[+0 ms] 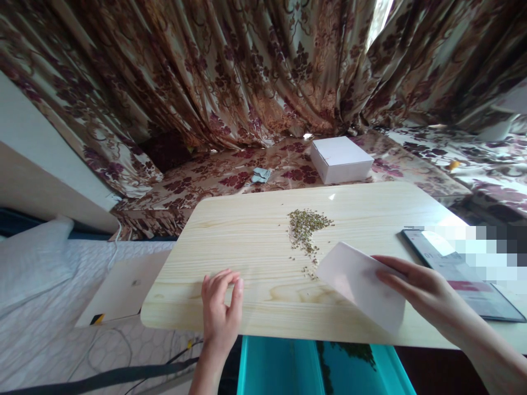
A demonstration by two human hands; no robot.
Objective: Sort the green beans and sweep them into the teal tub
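Note:
My right hand [401, 277] grips a stiff white card or sheet [362, 285] by its right side, fingers on top. The card is tilted, and its left edge reaches close to a scattered heap of small greenish-brown seeds [307, 225] with paler grains among them. These lie on a light wood-grain table [247, 219]. To the left of the heap, my left hand [222, 302] hovers over or rests at the table's near edge. Its fingers are loosely bent, the thumb stands apart, and nothing shows in it.
Below the near edge is a turquoise container [280, 365] with a divider and dark green matter at its right. A dark-framed flat board [465, 285] lies on the table's right. Behind are a white box [343, 159], a pale blue cloth [261, 175] and patterned curtains [255, 71].

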